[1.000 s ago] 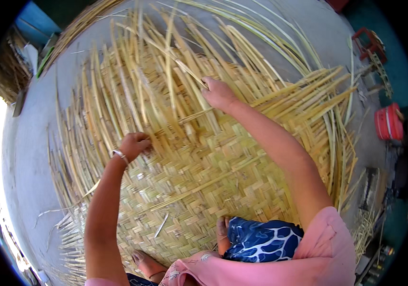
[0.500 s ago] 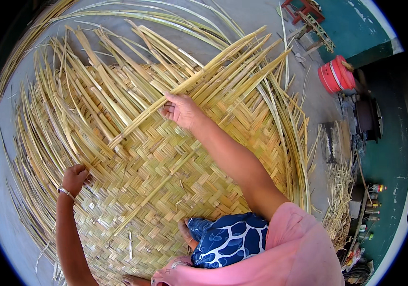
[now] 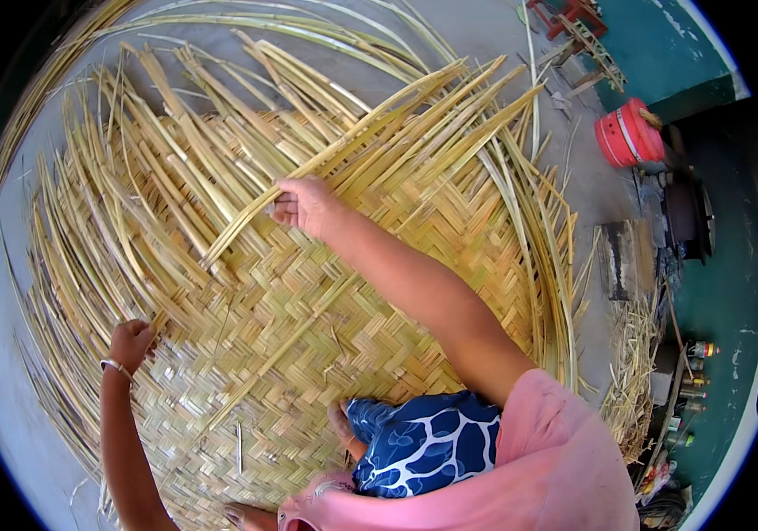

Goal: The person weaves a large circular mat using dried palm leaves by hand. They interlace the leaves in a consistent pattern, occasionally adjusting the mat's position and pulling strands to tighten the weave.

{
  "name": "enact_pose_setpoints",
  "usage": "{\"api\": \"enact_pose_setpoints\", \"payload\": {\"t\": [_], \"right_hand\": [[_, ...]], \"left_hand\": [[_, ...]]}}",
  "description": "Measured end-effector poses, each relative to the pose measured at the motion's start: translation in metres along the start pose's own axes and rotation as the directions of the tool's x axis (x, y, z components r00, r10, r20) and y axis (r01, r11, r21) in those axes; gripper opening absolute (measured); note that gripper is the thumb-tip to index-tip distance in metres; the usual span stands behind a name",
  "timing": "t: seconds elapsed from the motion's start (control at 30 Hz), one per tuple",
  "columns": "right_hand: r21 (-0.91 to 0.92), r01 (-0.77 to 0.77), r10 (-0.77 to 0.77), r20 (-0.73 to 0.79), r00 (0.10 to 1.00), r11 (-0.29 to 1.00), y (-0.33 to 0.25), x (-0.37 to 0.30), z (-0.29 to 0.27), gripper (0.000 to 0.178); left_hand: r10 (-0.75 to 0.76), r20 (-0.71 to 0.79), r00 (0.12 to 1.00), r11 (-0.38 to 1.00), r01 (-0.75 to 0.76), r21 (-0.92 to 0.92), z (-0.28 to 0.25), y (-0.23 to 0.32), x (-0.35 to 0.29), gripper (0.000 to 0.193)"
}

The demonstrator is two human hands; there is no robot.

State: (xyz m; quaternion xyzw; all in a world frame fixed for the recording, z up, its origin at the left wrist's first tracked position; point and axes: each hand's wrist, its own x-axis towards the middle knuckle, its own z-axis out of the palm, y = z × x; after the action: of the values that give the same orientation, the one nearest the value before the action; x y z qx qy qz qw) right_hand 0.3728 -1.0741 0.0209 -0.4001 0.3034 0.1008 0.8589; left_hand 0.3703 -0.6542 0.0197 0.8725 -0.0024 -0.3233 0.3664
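A large herringbone mat (image 3: 273, 372) of split cane lies beneath me, its unwoven strips fanning out on the far and left sides. My right hand (image 3: 308, 205) is closed around a few long cane strips (image 3: 370, 122). They slant from the mat's middle left up to the far right, across the other loose strips. At the weave's left edge, my left hand (image 3: 134, 343) has its fingers pinched at the end of a cane strip (image 3: 163, 320); the fingertips are partly hidden. One narrow strip (image 3: 282, 351) lies diagonally on the woven part.
A red bucket (image 3: 630, 134) stands at the far right, near a red stool (image 3: 565, 16). Below it are a wooden board (image 3: 624, 259), a heap of dry straw (image 3: 629, 380) and small bottles (image 3: 700, 350) along the green wall. Long loose strips (image 3: 308, 26) curve across the floor beyond the mat.
My right hand has shifted left and slightly nearer, and the strips in it bow more, their far ends moving left. My left hand has drawn back a little to the left and nearer.
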Motion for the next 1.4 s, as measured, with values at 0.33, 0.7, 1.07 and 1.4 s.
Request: {"api": "enact_pose_setpoints", "payload": {"t": [0.33,0.7,1.07,1.4], "right_hand": [[-0.166,-0.048,0.092,0.268,0.959,0.985,0.037,0.008,0.019,0.019],[-0.551,0.205,-0.149,0.145,0.978,0.809,0.044,-0.027,0.018,0.026],[-0.647,0.218,-0.156,0.153,0.976,0.731,0.038,-0.019,0.013,0.027],[-0.500,0.164,-0.021,0.280,0.960,0.851,0.028,-0.032,0.009,0.024]], "left_hand": [[0.085,-0.175,0.981,0.931,-0.016,0.365,0.012,0.004,0.000,0.033],[-0.013,-0.140,0.990,0.774,0.099,0.625,0.035,0.033,-0.026,0.029],[0.334,-0.180,0.925,0.705,-0.119,0.699,0.065,0.094,-0.014,0.032],[0.371,-0.114,0.922,0.826,-0.271,0.494,0.107,0.145,0.044,0.039]]}}
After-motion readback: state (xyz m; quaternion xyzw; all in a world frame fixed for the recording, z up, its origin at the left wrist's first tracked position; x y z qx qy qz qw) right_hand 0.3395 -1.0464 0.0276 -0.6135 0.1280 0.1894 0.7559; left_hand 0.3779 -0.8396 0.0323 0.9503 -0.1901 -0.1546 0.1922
